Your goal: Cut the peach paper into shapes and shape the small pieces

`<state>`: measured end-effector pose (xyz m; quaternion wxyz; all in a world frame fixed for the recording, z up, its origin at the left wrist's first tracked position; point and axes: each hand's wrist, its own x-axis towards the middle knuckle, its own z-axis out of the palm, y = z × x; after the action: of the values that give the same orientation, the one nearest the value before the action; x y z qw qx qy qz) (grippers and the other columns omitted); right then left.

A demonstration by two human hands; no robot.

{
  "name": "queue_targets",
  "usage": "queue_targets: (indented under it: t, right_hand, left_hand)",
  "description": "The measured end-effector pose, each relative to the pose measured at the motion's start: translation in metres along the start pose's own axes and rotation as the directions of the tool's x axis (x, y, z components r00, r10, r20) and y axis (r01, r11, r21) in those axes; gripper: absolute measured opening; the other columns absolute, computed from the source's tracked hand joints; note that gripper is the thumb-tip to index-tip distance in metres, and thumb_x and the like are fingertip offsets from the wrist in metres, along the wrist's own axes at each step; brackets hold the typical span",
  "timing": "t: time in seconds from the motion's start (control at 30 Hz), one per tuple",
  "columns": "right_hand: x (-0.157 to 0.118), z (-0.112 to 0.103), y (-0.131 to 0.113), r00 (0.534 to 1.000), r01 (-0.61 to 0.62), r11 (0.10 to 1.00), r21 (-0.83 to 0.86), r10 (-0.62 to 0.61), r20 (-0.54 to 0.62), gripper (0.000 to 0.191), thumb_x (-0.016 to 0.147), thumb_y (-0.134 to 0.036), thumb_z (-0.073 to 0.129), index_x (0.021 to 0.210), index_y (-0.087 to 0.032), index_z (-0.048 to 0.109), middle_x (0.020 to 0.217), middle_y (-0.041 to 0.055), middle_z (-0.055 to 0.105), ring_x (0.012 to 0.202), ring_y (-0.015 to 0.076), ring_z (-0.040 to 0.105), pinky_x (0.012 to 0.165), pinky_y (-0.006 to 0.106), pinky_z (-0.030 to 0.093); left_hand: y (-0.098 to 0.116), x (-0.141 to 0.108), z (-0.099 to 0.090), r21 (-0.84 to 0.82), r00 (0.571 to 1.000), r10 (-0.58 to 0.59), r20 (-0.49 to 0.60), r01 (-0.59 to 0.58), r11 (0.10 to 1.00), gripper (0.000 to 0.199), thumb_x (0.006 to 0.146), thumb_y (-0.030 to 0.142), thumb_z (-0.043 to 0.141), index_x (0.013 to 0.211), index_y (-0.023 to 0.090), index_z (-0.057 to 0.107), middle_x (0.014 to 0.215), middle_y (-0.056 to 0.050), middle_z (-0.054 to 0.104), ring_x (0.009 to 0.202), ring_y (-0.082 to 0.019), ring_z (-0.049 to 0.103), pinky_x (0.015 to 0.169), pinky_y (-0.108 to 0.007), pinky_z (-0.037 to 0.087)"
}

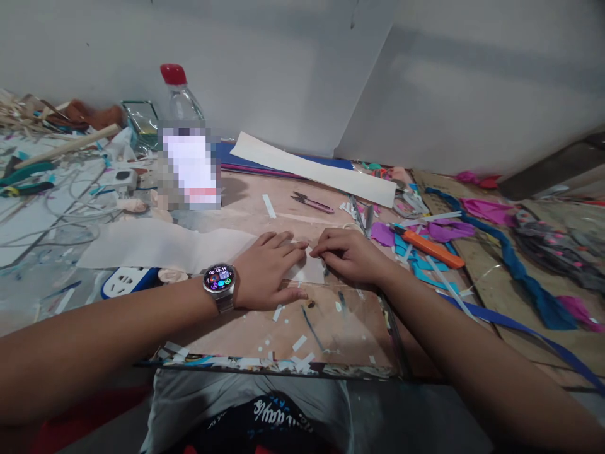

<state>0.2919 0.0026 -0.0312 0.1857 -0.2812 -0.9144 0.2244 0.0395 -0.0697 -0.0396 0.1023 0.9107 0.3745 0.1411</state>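
Observation:
A long white paper strip (146, 243) lies across the wooden board, its right end beneath my hands. My left hand (271, 268), with a watch on its wrist, rests flat on the paper with fingers stretched out to the right. Close by its fingertips, my right hand (352, 255) is closed at the strip's right end, thumb and forefinger pressed together. Whatever sits in that pinch is too small or hidden to make out. Beyond the hands lie small thread snips (312, 203) and a second cream paper strip (316, 171).
An orange cutter (432, 247) lies right of my right hand among coloured scraps. A phone (191, 165) leans on a red-capped bottle (173, 74). Left are a power strip (128, 282), cables and green-handled pliers (28, 176). Paper bits (299, 343) litter the board's front.

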Motion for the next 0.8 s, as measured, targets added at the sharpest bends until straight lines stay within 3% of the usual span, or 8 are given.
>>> queue_targets:
  t: [0.27, 0.5, 0.8]
  right_hand:
    - [0.0010, -0.0030, -0.0023, 1.000, -0.023, 1.000, 0.010, 0.023, -0.004, 0.026, 0.078, -0.002, 0.055, 0.072, -0.019, 0.073, 0.084, 0.0025, 0.069, 0.076, 0.0143, 0.065, 0.077, 0.029, 0.050]
    - [0.0005, 0.0012, -0.0013, 0.998, -0.051, 0.999, -0.017, 0.051, -0.024, 0.037, 0.083, -0.006, 0.054, 0.105, -0.022, 0.079, 0.096, 0.0048, 0.073, 0.088, 0.0177, 0.068, 0.083, 0.032, 0.051]
    - [0.0007, -0.0041, 0.0005, 0.999, -0.038, 0.999, -0.032, 0.037, -0.036, 0.029, 0.078, -0.003, 0.054, 0.071, -0.020, 0.076, 0.085, 0.0019, 0.070, 0.076, 0.0136, 0.066, 0.078, 0.028, 0.048]
  left_hand:
    - [-0.0009, 0.0003, 0.0006, 0.004, 1.000, 0.007, -0.001, -0.007, 1.000, 0.069, 0.092, 0.072, 0.050, 0.138, 0.020, 0.053, 0.159, -0.011, 0.049, 0.147, -0.041, 0.040, 0.118, -0.059, 0.032]
    - [-0.0016, 0.0003, 0.0013, 0.010, 1.000, 0.008, -0.002, -0.008, 1.000, 0.070, 0.094, 0.073, 0.047, 0.139, 0.020, 0.053, 0.155, -0.011, 0.052, 0.148, -0.040, 0.038, 0.118, -0.058, 0.032]
    - [-0.0017, -0.0005, 0.0025, 0.035, 1.000, 0.023, 0.012, -0.024, 0.999, 0.071, 0.095, 0.071, 0.046, 0.148, 0.023, 0.048, 0.161, -0.009, 0.047, 0.148, -0.041, 0.037, 0.119, -0.058, 0.030]
